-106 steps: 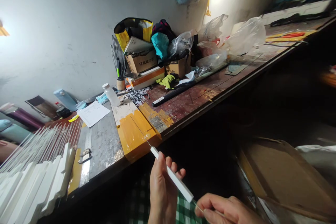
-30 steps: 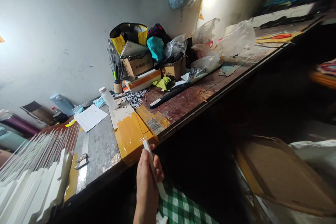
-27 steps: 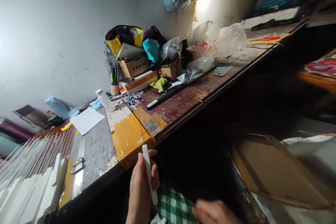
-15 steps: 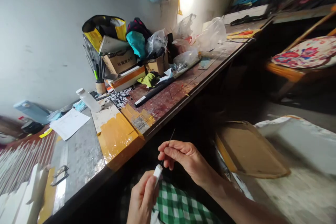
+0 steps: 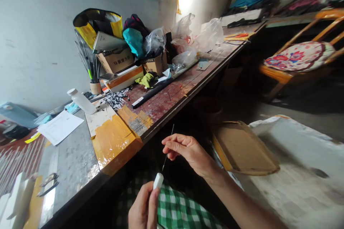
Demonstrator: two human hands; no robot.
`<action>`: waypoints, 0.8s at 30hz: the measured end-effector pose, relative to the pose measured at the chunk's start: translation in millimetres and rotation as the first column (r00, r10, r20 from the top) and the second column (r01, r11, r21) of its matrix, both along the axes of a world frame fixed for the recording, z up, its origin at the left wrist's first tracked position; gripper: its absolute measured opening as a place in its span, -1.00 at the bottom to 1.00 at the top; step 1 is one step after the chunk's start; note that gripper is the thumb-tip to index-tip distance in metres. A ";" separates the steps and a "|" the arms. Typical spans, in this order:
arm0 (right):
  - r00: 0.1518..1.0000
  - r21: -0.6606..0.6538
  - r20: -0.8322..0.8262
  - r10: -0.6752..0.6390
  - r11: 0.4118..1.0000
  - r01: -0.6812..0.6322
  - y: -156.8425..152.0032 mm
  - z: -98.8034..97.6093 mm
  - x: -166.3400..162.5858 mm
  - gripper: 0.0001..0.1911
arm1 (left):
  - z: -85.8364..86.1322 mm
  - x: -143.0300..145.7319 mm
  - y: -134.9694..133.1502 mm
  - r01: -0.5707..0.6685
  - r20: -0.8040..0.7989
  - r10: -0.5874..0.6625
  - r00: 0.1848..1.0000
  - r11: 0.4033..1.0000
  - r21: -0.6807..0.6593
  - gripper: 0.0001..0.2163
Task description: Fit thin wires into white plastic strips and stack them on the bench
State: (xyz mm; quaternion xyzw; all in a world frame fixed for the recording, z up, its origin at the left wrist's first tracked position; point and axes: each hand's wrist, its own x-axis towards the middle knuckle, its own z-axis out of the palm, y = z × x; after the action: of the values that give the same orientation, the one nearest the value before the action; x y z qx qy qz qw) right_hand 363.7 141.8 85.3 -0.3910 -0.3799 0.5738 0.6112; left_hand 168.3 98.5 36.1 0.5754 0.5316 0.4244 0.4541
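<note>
My left hand (image 5: 145,204) is closed round a white block-shaped piece (image 5: 158,180), whose squared end sticks up past the thumb. Above and to the right of it, my right hand (image 5: 184,149) pinches a thin dark rod (image 5: 166,157) between thumb and fingers. The rod slants, with one end rising above the fingers. Its lower tip hangs just over the end of the white piece, apart from it as far as I can see. Both hands are over my lap, where a green and white checked cloth (image 5: 177,204) lies, in front of the workbench edge.
The workbench (image 5: 72,164) runs diagonally, bearing a white bottle (image 5: 82,102), a pile of small black-and-white sticks (image 5: 115,99), a paper sheet (image 5: 61,127), pliers-like tool (image 5: 48,185) and cardboard boxes (image 5: 118,61). At right are a cardboard tray (image 5: 244,148) and a chair (image 5: 301,57).
My right hand has raised the thin rod, and its lower tip has come away from the white piece. My left hand has dropped slightly. The whole view has shifted a little.
</note>
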 end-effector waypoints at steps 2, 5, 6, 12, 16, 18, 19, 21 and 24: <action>0.993 -0.004 0.001 0.118 0.993 -0.118 0.4 0.3 6.4 -0.75 | -2.3 -1.4 1.1 0.021 0.048 -0.017 0.999 0.997 -0.070 -0.65; 0.982 -0.012 0.029 0.188 0.982 -0.188 0.5 0.2 11.6 -0.77 | -2.9 -1.9 1.9 0.045 0.085 -0.037 0.996 0.995 -0.091 -0.64; 0.983 -0.013 0.042 0.178 0.984 -0.178 0.7 -0.1 11.7 -0.77 | -2.6 -1.4 1.9 0.047 0.088 -0.039 0.995 0.996 -0.082 -0.64; 0.995 -0.013 0.053 0.087 0.996 -0.086 3.0 -1.5 4.9 -0.73 | -2.5 4.1 0.5 0.015 0.147 -0.001 0.989 0.995 -0.098 -0.64; 0.986 -0.003 0.105 0.126 0.992 -0.127 -2.9 -5.3 -1.3 -0.67 | 0.9 6.7 4.4 -0.095 0.279 0.133 0.951 0.985 -0.143 -0.64; 0.945 -0.074 0.224 0.239 0.971 -0.228 -13.1 -11.6 -8.5 -0.68 | 5.3 7.3 9.3 -0.160 0.365 0.209 0.907 0.974 -0.160 -0.65; 0.903 -0.142 0.282 0.324 0.945 -0.294 -20.0 -15.9 -13.3 -0.67 | 7.9 7.5 12.2 -0.174 0.419 0.235 0.877 0.968 -0.179 -0.65; 0.782 -0.299 0.336 0.525 0.847 -0.441 -36.0 -25.4 -23.5 -0.69 | 13.3 8.3 18.3 -0.177 0.531 0.273 0.802 0.958 -0.225 -0.67; 0.651 -0.417 0.320 0.689 0.719 -0.556 -58.9 -37.1 -35.7 -0.79 | 19.8 11.6 25.1 -0.206 0.628 0.331 0.705 0.942 -0.265 -0.71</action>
State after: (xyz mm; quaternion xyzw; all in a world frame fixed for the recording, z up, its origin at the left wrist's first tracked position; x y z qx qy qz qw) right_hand 328.0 82.9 48.3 -0.4400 -0.5374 0.6896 0.2051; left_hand 179.9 123.6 55.8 0.2605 0.4484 0.6144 0.5946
